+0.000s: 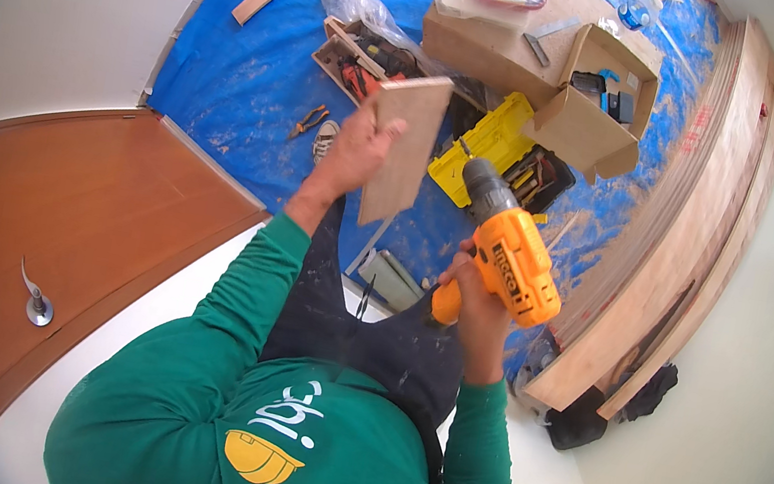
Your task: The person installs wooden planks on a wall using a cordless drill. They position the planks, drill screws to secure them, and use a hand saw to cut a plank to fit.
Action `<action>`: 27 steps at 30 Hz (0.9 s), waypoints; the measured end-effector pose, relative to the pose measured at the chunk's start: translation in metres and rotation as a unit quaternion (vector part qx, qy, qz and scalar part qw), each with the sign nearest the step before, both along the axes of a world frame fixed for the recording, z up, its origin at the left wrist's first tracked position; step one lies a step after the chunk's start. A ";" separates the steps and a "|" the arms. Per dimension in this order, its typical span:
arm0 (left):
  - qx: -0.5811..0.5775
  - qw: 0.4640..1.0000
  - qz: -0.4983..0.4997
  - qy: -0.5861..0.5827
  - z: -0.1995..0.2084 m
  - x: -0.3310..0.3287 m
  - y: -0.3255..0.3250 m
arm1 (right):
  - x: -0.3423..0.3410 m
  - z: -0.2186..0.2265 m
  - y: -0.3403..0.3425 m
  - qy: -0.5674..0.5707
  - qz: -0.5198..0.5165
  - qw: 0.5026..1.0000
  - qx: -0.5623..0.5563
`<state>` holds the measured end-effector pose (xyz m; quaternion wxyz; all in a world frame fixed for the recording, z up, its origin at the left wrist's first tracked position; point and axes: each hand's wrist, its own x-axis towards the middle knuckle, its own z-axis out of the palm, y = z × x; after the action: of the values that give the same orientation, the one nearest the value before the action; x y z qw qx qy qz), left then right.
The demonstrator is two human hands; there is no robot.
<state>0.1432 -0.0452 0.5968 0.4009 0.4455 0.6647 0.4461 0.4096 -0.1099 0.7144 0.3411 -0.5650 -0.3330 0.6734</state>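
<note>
My left hand (358, 148) is closed on the left edge of a flat wooden board (408, 149), its thumb across the face. The board is held up in front of me, above the floor. In my right hand (481, 310) is an orange cordless drill (517, 263), gripped by its handle. The drill's black chuck (487, 189) points up and to the left, with a bit at its tip. A gap separates the bit from the board. Behind the chuck lies an open yellow toolbox (488, 147) with tools inside.
Blue sheeting (242, 67) covers the floor. Long wooden boards (681, 238) are stacked along the right wall. Pliers (308, 121) lie near my shoe (325, 141). A wooden tool tray (334, 61), a large cardboard box (468, 47) and an open carton (577, 130) stand ahead. A brown door (66, 222) is at left.
</note>
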 end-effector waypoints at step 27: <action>-0.116 0.984 0.112 -0.077 -0.106 0.008 -0.060 | 0.123 -0.078 -0.107 -0.084 -0.110 0.962 -0.237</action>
<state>0.1509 -0.1056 0.4905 0.4475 0.2831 0.7244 0.4414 0.5324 -0.2174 0.6362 0.2404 -0.7177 -0.1269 0.6411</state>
